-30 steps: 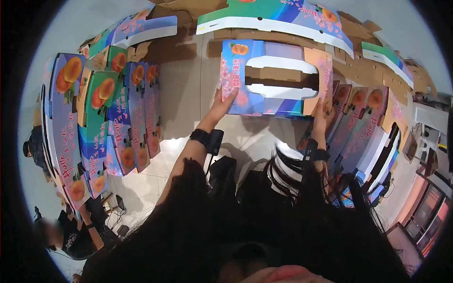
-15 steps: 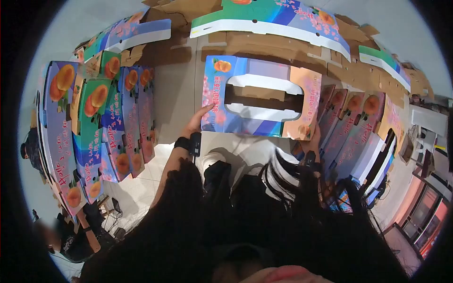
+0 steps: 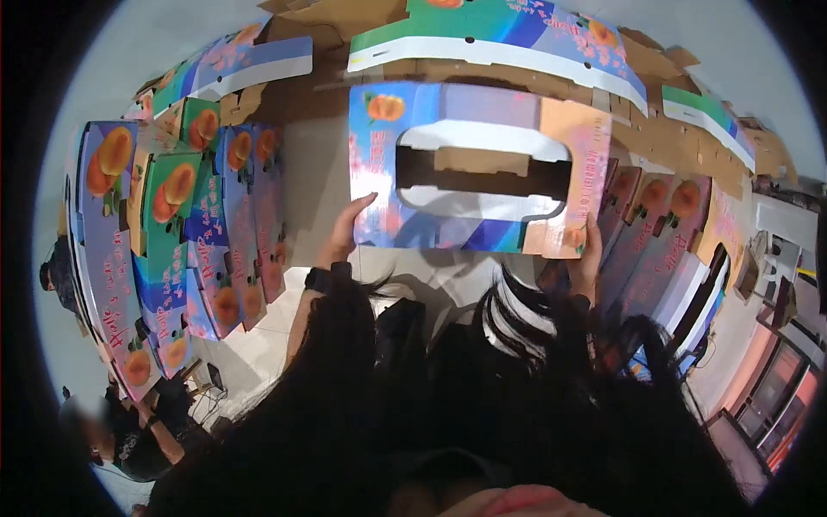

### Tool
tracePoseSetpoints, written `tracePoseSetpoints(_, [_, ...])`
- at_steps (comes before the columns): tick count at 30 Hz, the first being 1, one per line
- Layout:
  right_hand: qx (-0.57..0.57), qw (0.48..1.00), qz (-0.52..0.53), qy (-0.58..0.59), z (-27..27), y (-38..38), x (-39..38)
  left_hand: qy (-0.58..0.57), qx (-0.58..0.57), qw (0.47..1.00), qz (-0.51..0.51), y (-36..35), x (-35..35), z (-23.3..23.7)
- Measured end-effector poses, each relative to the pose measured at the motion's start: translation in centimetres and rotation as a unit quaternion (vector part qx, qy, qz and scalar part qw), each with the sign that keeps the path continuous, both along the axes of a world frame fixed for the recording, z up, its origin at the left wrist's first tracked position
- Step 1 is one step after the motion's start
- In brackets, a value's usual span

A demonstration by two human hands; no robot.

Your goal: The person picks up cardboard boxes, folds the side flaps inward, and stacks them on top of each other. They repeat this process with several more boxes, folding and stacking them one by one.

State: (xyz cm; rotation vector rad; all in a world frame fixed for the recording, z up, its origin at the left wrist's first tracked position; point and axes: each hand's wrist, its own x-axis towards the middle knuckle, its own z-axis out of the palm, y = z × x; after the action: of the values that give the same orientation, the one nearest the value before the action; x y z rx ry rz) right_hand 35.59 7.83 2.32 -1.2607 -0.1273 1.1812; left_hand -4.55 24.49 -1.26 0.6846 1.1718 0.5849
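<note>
A printed cardboard fruit box (image 3: 482, 237) is held up in front of me, with a wide cut-out in its top face showing brown cardboard inside. Blue, white and orange panels with fruit pictures cover it. My left hand (image 3: 345, 231) grips its lower left side, thumb lying on the printed face. At the lower right corner my right hand (image 3: 588, 258) holds the other side, fingertips showing at the edge. The fingers behind the box are hidden from me.
Stacked fruit boxes (image 3: 168, 250) stand on the left, and more boxes (image 3: 650, 228) on the right. Flat printed cardboard (image 3: 500, 43) lies along the back. At the lower left is another person (image 3: 142, 439), whose hand is near the left stack.
The fruit box has come closer to my view and looks larger, both hands moving with it. At the lower left, the other person's arm has shifted toward the boxes.
</note>
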Motion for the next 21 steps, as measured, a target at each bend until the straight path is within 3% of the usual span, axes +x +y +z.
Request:
tracePoseSetpoints(2, [0.013,1.000,0.006,0.021,0.0,1.6,1.2,-0.030,-0.101,0.994,-0.041,2.8,1.5,1.6])
tracePoseSetpoints(4, [-0.024,1.000,0.003,0.019,-1.0,2.3,2.0,-0.079,-0.053,0.995,-0.042,4.9,3.5,-0.4])
tracePoseSetpoints(5, [-0.063,0.998,-0.004,0.003,-2.7,2.8,2.4,-0.088,-0.031,0.992,-0.079,5.5,5.1,0.9])
tracePoseSetpoints(6, [-0.102,0.995,-0.011,-0.013,-4.1,3.0,3.0,-0.027,-0.005,0.998,-0.051,4.7,6.8,2.3])
tracePoseSetpoints(7, [-0.161,0.984,-0.026,-0.067,-2.7,3.8,1.7,-0.046,0.018,0.997,-0.056,4.7,7.1,1.3])
tracePoseSetpoints(10, [-0.102,0.986,-0.116,-0.064,-2.3,4.9,-0.6,-0.030,-0.021,0.999,-0.031,3.8,7.0,-0.3])
tracePoseSetpoints(13, [-0.034,0.980,-0.168,0.105,-4.3,4.4,-0.7,0.041,-0.166,0.985,0.004,2.6,6.4,1.0])
tracePoseSetpoints(15, [-0.034,0.976,-0.163,0.140,-4.0,4.4,-0.7,0.001,-0.243,0.970,-0.009,2.6,5.8,1.0])
tracePoseSetpoints(17, [-0.031,0.973,-0.156,0.169,-3.4,4.8,-1.0,-0.131,-0.282,0.949,-0.057,2.9,5.1,-0.1])
tracePoseSetpoints(20, [-0.021,0.975,-0.135,0.178,-2.9,6.7,-1.3,-0.085,-0.224,0.971,0.003,4.4,6.4,0.8])
tracePoseSetpoints(21, [-0.015,0.978,-0.123,0.170,-2.9,7.5,-1.3,-0.124,-0.197,0.972,-0.015,4.9,6.2,0.6])
